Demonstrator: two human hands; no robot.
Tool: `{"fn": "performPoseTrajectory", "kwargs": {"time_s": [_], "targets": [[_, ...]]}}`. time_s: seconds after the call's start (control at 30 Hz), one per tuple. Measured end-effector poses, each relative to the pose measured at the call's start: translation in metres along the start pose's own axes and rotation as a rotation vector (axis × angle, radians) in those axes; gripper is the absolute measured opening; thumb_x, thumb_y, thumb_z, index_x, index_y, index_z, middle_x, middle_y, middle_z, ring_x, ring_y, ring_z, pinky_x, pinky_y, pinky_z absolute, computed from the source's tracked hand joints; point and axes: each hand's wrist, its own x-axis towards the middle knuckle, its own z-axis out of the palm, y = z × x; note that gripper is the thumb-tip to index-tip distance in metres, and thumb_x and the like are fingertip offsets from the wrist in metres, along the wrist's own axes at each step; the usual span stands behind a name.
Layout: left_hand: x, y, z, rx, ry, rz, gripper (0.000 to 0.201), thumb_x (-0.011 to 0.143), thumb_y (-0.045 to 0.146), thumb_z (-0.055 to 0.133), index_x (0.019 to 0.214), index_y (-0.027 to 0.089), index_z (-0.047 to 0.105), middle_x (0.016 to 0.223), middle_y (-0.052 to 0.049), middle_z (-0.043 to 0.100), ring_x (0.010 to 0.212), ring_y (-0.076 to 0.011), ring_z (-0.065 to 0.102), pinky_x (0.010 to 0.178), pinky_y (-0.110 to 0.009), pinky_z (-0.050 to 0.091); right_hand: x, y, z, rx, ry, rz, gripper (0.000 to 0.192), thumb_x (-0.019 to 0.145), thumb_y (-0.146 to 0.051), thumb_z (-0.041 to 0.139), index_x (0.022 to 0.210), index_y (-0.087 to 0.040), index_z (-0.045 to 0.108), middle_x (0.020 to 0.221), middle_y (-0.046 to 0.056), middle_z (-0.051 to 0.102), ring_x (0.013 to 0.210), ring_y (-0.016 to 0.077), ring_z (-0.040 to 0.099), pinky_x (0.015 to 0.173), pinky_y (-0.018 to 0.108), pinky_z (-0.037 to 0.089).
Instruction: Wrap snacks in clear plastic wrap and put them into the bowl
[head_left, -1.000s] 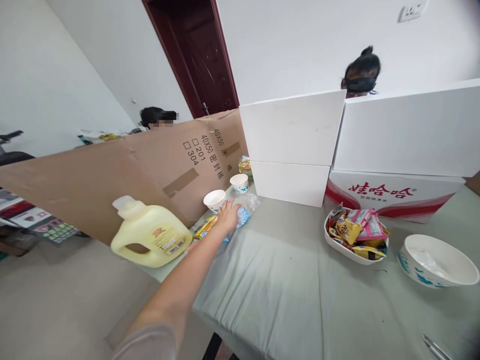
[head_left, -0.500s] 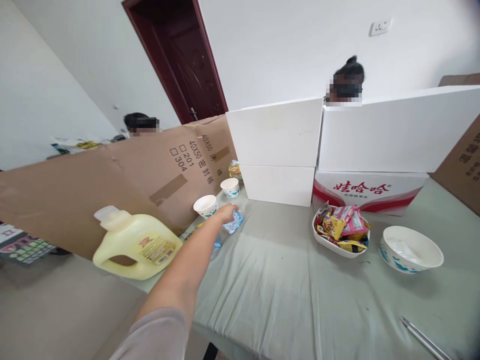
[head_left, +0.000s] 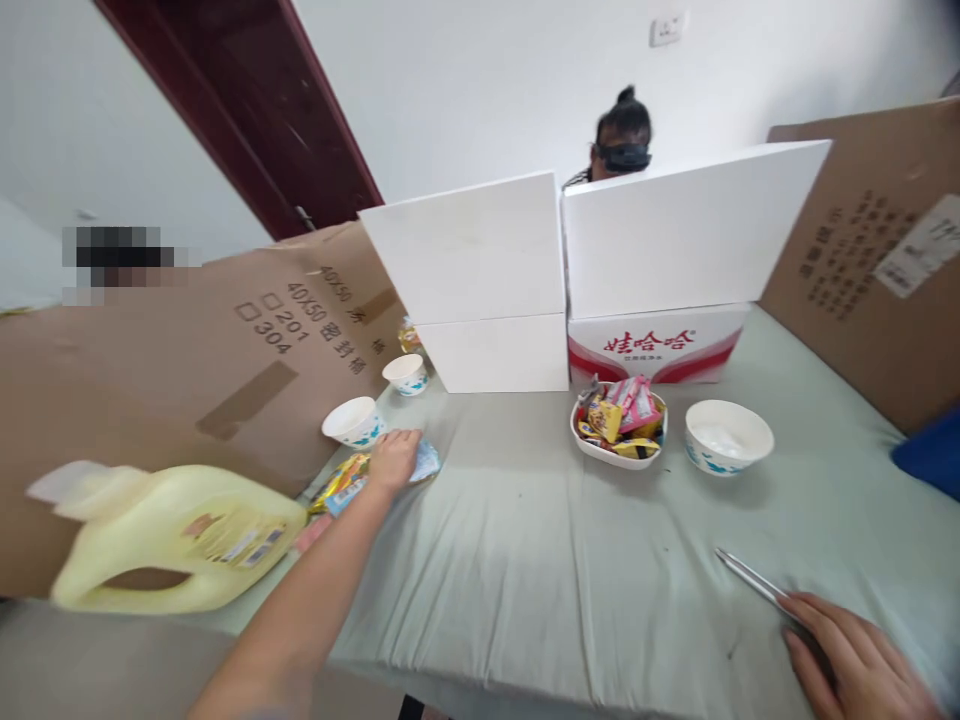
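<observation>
My left hand (head_left: 396,462) is at the left side of the table, fingers curled over a light blue plastic packet (head_left: 426,463). Just beside it lie yellow and blue snack packets (head_left: 343,484), partly hidden by my wrist. A pair of slim metal tongs (head_left: 750,575) points away from me at the lower right. My right hand (head_left: 855,655) has its fingers closed round the near end of these tongs. Behind my left hand stands a white paper bowl (head_left: 355,422) with a blue pattern.
A dish of wrapped snacks (head_left: 619,460) and a larger paper bowl (head_left: 727,465) stand at centre right. White boxes (head_left: 491,355) and cardboard panels (head_left: 307,340) wall the table. A yellow jug (head_left: 180,540) is at the left edge. A person (head_left: 622,140) sits beyond.
My view has swung to the right. My left hand has come down lower with the blue packet. My right hand has entered at the lower right and taken hold of the tongs.
</observation>
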Motion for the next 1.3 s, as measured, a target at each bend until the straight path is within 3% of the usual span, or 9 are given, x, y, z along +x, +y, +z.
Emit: {"fn": "performPoseTrajectory", "kwargs": {"time_s": [0.13,0.23,0.37,0.6,0.7,0.8,1.0,1.1,1.3], "targets": [[-0.011,0.003,0.004,-0.03,0.04,-0.02,0.041,0.088,0.019,0.038,0.124,0.011,0.056,0.107,-0.015,0.067,0.107,-0.0302,0.057,0.094,-0.041,0.041,0.011,-0.015,-0.014,-0.078,-0.038,-0.061,0.033,0.091,-0.047,0.044,0.109,-0.024,0.06,0.106,0.006,0.066,0.098,0.0252,0.061,0.087,0.042,0.045],[-0.024,0.005,0.007,-0.059,0.016,-0.013,0.037,0.088,0.023,0.038,0.11,0.014,0.066,0.103,-0.012,0.069,0.101,-0.0284,0.06,0.093,-0.039,0.043,0.015,-0.021,-0.019,-0.096,-0.024,-0.066,0.033,0.092,-0.046,0.043,0.11,-0.023,0.06,0.106,0.007,0.066,0.097,0.0247,0.061,0.086,0.041,0.045],[-0.055,0.009,0.014,-0.096,0.004,0.072,0.037,0.089,0.036,0.04,0.101,0.021,0.072,0.126,-0.009,0.061,0.124,-0.0289,0.049,0.106,-0.04,0.036,0.015,-0.022,-0.02,-0.085,-0.026,-0.063,0.033,0.093,-0.045,0.043,0.111,-0.023,0.059,0.106,0.007,0.066,0.098,0.0245,0.061,0.087,0.04,0.045],[-0.103,0.011,0.004,-0.213,-0.287,0.329,0.078,0.065,0.039,0.067,0.137,0.016,0.048,0.15,-0.013,0.04,0.136,-0.0334,0.038,0.111,-0.045,0.032,0.015,-0.024,-0.02,-0.073,-0.052,-0.037,0.03,0.093,-0.042,0.045,0.112,-0.023,0.058,0.109,0.007,0.064,0.101,0.0248,0.059,0.089,0.041,0.043],[-0.111,0.043,-0.014,-0.378,-0.249,0.31,0.059,0.081,0.045,0.055,0.135,0.02,0.05,0.14,-0.009,0.052,0.127,-0.0285,0.05,0.106,-0.04,0.04,0.015,-0.025,-0.021,-0.071,-0.065,-0.027,0.029,0.093,-0.041,0.045,0.112,-0.023,0.058,0.109,0.007,0.064,0.101,0.0247,0.059,0.09,0.041,0.043],[-0.123,0.109,-0.025,-0.495,-0.056,0.251,0.05,0.087,0.049,0.051,0.128,0.022,0.053,0.127,-0.008,0.06,0.113,-0.0267,0.059,0.097,-0.037,0.048,0.015,-0.025,-0.021,-0.072,-0.068,-0.027,0.03,0.093,-0.042,0.045,0.112,-0.022,0.058,0.108,0.007,0.064,0.101,0.0247,0.059,0.09,0.041,0.044],[-0.171,0.245,-0.004,-0.447,0.209,0.364,0.052,0.074,0.064,0.067,0.101,0.019,0.063,0.101,-0.012,0.058,0.079,-0.0255,0.063,0.065,-0.035,0.054,0.014,-0.021,-0.022,-0.047,-0.056,-0.047,0.028,0.094,-0.038,0.045,0.113,-0.023,0.059,0.108,0.007,0.065,0.1,0.024,0.06,0.089,0.041,0.046],[-0.195,0.26,0.013,-0.485,0.329,0.463,0.065,0.076,0.063,0.065,0.121,0.017,0.055,0.109,-0.017,0.056,0.092,-0.0315,0.06,0.073,-0.042,0.054,0.014,-0.019,-0.027,0.01,-0.053,-0.055,0.022,0.094,-0.034,0.046,0.107,-0.024,0.061,0.103,0.006,0.065,0.095,0.0223,0.062,0.086,0.039,0.049],[-0.212,0.229,0.021,-0.671,0.336,0.674,0.04,0.089,0.016,0.05,0.129,0.02,0.047,0.119,-0.015,0.053,0.099,-0.0251,0.059,0.082,-0.038,0.055,0.051,-0.071,-0.036,0.186,0.012,-0.026,0.023,0.092,-0.022,0.047,0.111,-0.024,0.061,0.11,0.008,0.064,0.1,0.0212,0.062,0.085,0.035,0.052]]}}
